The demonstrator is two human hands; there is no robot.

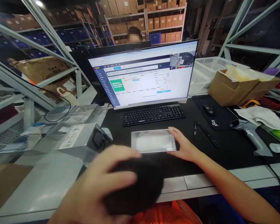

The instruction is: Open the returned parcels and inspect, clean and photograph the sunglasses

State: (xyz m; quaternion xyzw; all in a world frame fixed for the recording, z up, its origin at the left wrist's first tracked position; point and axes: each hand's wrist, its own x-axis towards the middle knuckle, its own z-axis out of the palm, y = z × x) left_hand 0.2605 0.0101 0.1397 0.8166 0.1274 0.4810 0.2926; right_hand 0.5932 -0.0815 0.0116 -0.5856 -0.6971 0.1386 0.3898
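Lying just in front of the keyboard [154, 115], long axis roughly along it, the clear box [153, 141] is clamped at its right end by the nearer, right hand [183, 145]; farther from the keyboard, a blurred black object [146, 183] is gripped by the left hand [105, 183].

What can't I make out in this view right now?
Head view, dark object in left grip: blur and fingers hide its identity.
Head view, inside of translucent box: whitish haze obscures any contents.
Head view, fine text on monitor: too small to read.
Head view, full shape of brown cardboard: cut off by left edge.
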